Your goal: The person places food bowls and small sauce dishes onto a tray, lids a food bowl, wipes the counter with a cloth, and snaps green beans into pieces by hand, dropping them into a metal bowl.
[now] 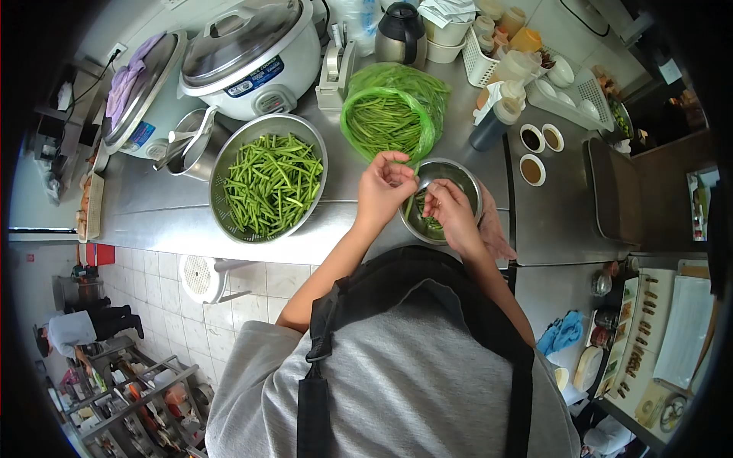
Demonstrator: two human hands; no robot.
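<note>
- Progress check: pretty far in, I'd guess. The colander (222, 208) on the bench (164, 221) has a big heap of short green pieces (275, 187), which look done.
- Plenty left though: the green bag (431, 85) is well filled with longer beans (382, 126).
- Small metal bowl (463, 173) under the hands has a few green bits in it, partly hidden, so can't say what they are.
- Left hand (387, 187): thumb and fingers nearly closed at the bowl's edge, seemingly pinching a green bean (417, 171).
- Right hand (453, 216): fingers curled, tips bunched over the bowl, can't tell if it's got anything.
- Beans look slim and fresh green, brighter in the colander, darker in the bag.
</note>
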